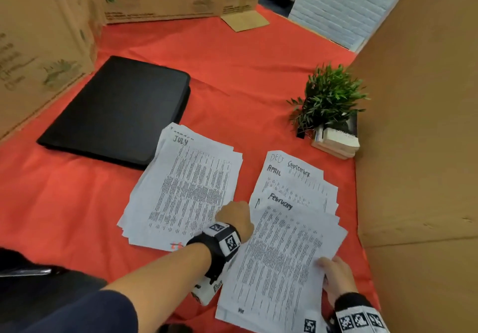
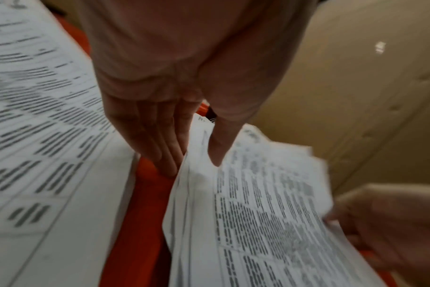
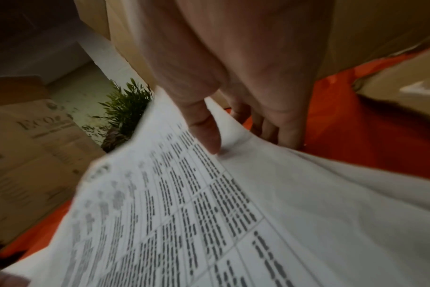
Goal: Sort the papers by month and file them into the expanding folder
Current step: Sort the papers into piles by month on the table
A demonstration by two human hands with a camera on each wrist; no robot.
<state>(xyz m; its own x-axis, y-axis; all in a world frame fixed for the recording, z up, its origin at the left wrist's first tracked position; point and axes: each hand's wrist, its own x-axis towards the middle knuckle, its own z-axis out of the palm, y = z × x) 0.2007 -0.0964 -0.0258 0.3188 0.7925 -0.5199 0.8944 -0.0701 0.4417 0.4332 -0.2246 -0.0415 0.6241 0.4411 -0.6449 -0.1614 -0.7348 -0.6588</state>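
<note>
The black expanding folder lies closed at the back left. In front of it sits a paper pile topped by a sheet marked JULY. To its right is a fanned pile showing DEC, September and April headings. On top, the February sheet is lifted with a few sheets under it. My left hand pinches their left edge, thumb on top, fingers straight alongside. My right hand holds the right edge, thumb above and fingers below the paper.
A small green plant stands on stacked books at the right. Cardboard walls and printed boxes ring the red cloth. A cardboard scrap and a white brick-pattern panel are at the back.
</note>
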